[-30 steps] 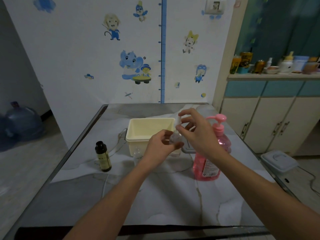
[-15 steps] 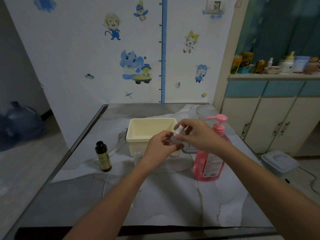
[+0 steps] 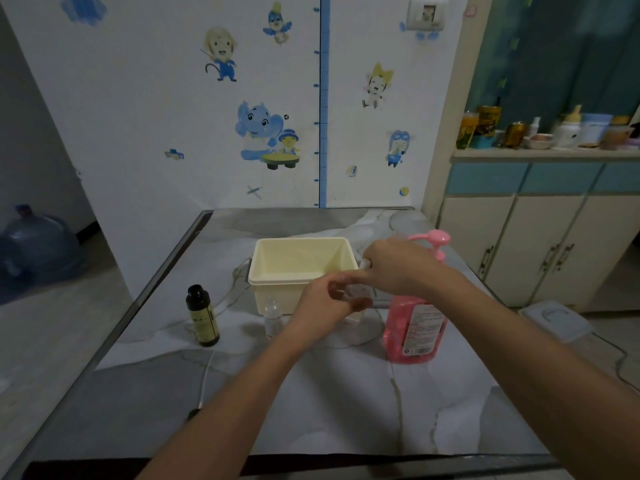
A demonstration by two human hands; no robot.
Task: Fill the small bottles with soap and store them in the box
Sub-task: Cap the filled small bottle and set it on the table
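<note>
Above the marbled tabletop (image 3: 346, 410), toward its far edge in front of the box (image 3: 277, 296), the left hand (image 3: 323, 304) grips a small bottle (image 3: 357, 292) while the right hand (image 3: 398, 268) pinches its cap (image 3: 365, 262). A crooked cap would likely leak later.

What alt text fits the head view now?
A left hand holds a small clear bottle while the right hand grips its white top, at the near right corner of a cream box. A pink pump soap bottle stands at right; a dark bottle and a second small bottle stand at left.
</note>
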